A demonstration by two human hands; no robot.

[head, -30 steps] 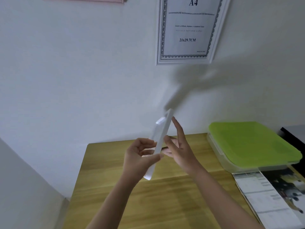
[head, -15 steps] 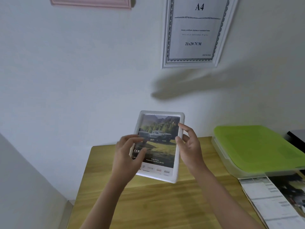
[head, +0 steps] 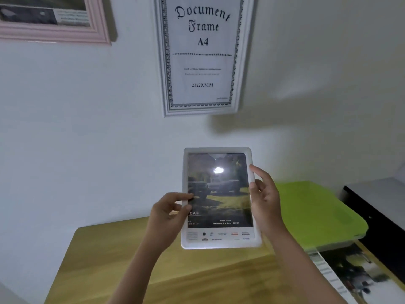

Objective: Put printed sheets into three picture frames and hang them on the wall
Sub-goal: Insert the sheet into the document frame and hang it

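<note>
Fingers [head: 259, 172] of both hands pinch small white frame [head: 219, 243], sheet inside, unhung. Pink frame [head: 96, 34] and document frame [head: 240, 62] already on wall.

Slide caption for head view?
Both hands, left and right, hold a filled white frame upright above the wooden table.

Small frame [head: 220, 197] held upright above the table's [head: 122, 257] far edge, between left hand [head: 168, 212] at its left side and right hand [head: 266, 201] at its right. On the wall behind: document frame [head: 200, 55] directly above, another frame [head: 54, 18] upper left. Lidded box [head: 315, 212] on the table, right; printed sheets [head: 359, 275] in front of it.
</note>
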